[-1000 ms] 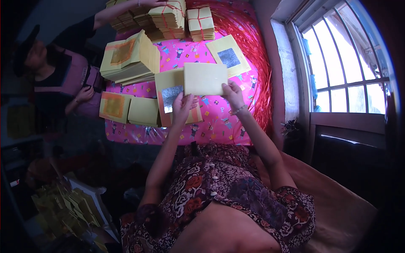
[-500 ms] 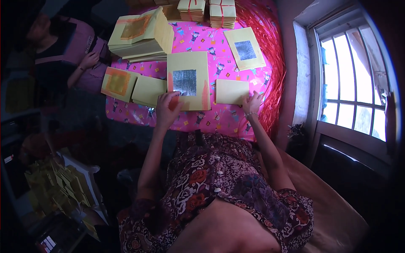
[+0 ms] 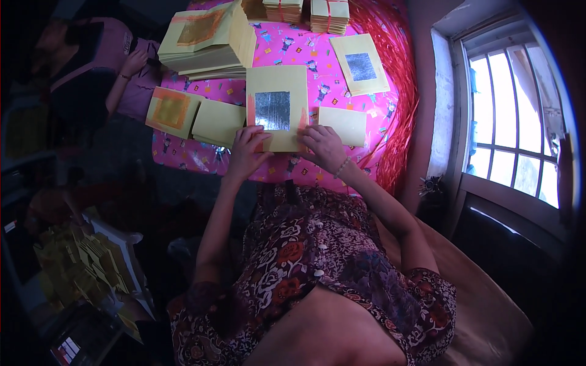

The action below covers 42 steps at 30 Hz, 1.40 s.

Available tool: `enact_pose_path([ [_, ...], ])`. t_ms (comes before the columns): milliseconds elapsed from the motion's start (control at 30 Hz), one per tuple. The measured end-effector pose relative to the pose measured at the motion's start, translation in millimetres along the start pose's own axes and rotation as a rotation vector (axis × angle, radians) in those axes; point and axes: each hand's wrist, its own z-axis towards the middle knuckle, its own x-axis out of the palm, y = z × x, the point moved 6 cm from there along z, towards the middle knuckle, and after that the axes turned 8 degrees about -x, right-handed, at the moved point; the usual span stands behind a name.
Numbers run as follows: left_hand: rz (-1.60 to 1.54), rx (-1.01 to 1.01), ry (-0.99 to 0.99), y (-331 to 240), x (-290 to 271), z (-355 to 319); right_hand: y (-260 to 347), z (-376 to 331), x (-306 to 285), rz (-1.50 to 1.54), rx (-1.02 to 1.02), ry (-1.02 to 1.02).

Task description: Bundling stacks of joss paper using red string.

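Observation:
A pale yellow paper sheet (image 3: 278,79) with a silver foil square and orange-red streaks along both sides lies before me on the table. My left hand (image 3: 246,151) rests at its lower left corner, fingertips on the paper and thumb held apart below the edge. At the lower right corner, my right hand (image 3: 325,147) has bent fingers touching the streaked edge, with its thumb apart. Just right of the sheet is a plain yellow paper piece (image 3: 348,125), partly covered by my right hand. On the left lies a plain yellow paper stack (image 3: 217,122), partly behind my left hand.
A gold-squared paper stack (image 3: 171,113) is at left, with a tall folded paper pile (image 3: 207,52) behind. Another silver-squared sheet (image 3: 361,66) lies far right. Red-tied bundles (image 3: 329,15) and red plastic strands (image 3: 400,110) edge the pink tablecloth (image 3: 287,46). A person (image 3: 116,67) sits left.
My right hand has left the plain piece on the right and moved left to the middle sheet's lower right corner. My left hand remains at the lower left corner.

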Motion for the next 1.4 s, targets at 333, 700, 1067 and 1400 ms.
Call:
enact_pose_path([
  [333,-0.028,0.017,0.093,7,-9,-1,-13,8,3,0.142,0.106,0.073],
  [700,-0.147,-0.024,0.098,19,-19,-1,-24,15,-5,0.395,0.191,-0.073],
  [1067,-0.178,-0.056,0.078,23,-20,-4,-28,15,-1,0.498,0.236,-0.084],
  [1400,-0.172,-0.058,0.095,24,-19,-3,-31,12,3,0.498,0.262,-0.110],
])
